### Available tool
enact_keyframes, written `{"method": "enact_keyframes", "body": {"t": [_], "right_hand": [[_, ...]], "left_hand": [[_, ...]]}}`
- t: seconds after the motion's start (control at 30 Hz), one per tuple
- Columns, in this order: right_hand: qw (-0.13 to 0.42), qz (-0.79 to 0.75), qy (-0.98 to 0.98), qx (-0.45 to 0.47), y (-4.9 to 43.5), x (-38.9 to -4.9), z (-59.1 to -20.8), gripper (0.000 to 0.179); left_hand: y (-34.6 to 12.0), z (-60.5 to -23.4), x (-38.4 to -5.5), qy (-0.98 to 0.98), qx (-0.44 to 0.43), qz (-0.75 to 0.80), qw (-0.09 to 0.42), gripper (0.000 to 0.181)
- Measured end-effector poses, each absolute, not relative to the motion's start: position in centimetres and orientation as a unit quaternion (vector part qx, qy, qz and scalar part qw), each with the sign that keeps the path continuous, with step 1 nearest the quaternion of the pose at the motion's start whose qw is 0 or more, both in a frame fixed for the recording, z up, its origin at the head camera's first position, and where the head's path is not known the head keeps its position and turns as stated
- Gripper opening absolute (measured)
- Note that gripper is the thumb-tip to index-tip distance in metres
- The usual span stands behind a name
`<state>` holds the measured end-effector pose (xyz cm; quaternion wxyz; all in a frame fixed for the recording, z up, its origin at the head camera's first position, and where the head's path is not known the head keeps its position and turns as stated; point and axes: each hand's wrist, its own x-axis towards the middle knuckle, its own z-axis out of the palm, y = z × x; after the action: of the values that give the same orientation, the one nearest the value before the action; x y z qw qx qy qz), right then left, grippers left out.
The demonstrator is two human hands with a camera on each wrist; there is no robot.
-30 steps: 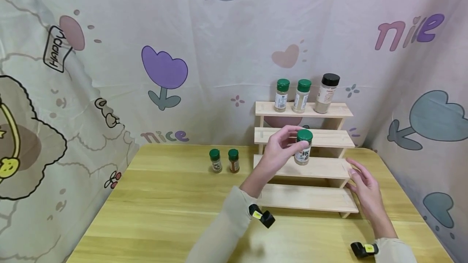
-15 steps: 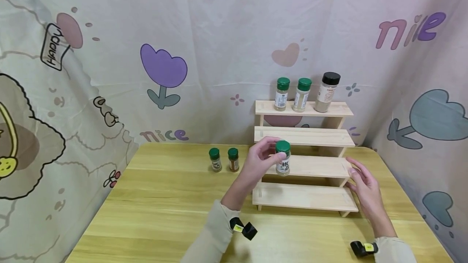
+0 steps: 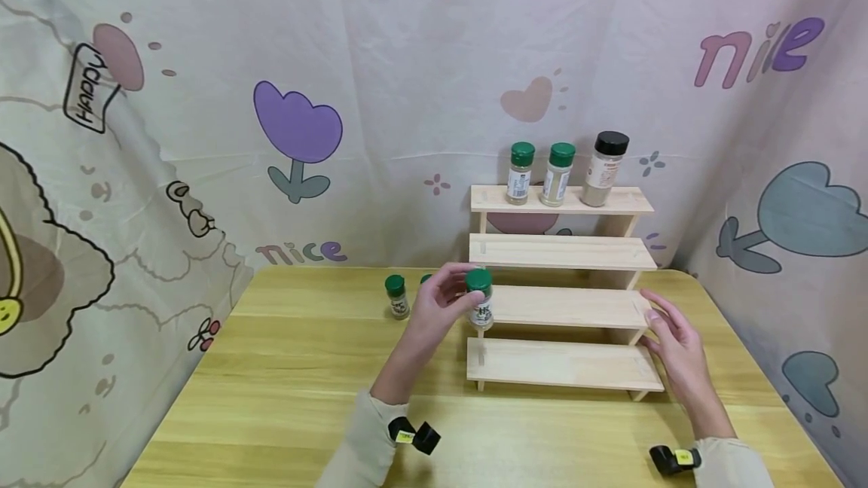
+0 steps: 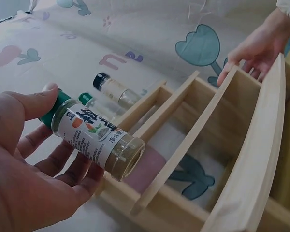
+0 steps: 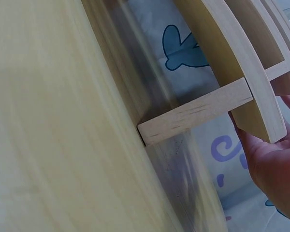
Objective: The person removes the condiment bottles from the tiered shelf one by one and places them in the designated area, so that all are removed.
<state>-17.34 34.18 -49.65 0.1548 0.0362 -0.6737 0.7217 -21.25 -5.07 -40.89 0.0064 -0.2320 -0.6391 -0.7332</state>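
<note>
My left hand (image 3: 437, 311) holds a green-capped spice jar (image 3: 482, 312) upright in the air, just off the left end of a four-tier wooden display rack (image 3: 566, 361). In the left wrist view, the thumb lies by the cap and the fingers curl round the back of the labelled jar (image 4: 89, 133); pale contents show at its bottom. At the rack's right side, my right hand (image 3: 681, 360) grips the end of a lower tier. The right wrist view has that hand (image 5: 275, 162) against the shelf end, its fingers partly hidden.
Two green-capped jars (image 3: 519, 174) and a taller black-capped jar (image 3: 603, 172) stand on the top tier. Left of the rack, a small green-capped jar (image 3: 397, 298) stands on the wooden table (image 3: 271, 390); another is mostly hidden behind the left hand. A printed cloth (image 3: 407, 96) hangs behind.
My left hand has carried the jar leftward and down, from in front of the rack's middle to its left edge. The right hand has stayed at the rack's side.
</note>
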Motion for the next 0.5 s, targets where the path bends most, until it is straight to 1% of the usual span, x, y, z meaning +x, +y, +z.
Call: {"method": "enact_keyframes", "body": {"t": [0.27, 0.5], "right_hand": [[0.159, 0.719, -0.676, 0.034, 34.4, -17.4, -49.6, 0.045], [0.16, 0.724, -0.67, 0.039, 34.3, -17.4, -49.5, 0.044]], "left_hand": [[-7.3, -41.5, -21.7, -0.64, -0.204, -0.74, 0.006, 0.037], [-9.7, -41.4, -21.8, -0.667, -0.174, -0.724, 0.027, 0.035]]}}
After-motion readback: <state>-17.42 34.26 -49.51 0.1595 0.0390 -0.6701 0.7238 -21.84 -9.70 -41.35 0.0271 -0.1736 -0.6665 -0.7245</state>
